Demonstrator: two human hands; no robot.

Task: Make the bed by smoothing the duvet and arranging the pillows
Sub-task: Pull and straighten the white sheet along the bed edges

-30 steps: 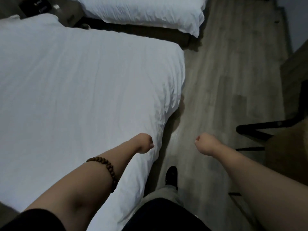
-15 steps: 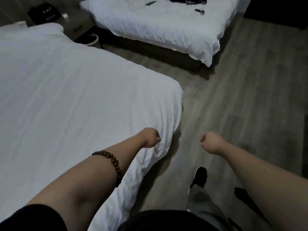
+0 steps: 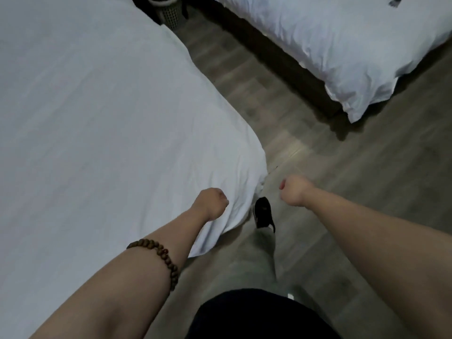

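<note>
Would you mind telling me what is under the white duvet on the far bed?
A dark bed base shows beneath the far duvet's overhanging edge, standing on the wooden floor. Any mattress or sheet is hidden by the duvet.

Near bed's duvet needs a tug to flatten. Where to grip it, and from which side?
Pinch the duvet at its hanging corner, fingers coming from the floor side, under the draped edge. Creases fan out from that corner and the fabric hangs loose there; the top lies flat, offering no fold. The left hand is nearest.
</note>
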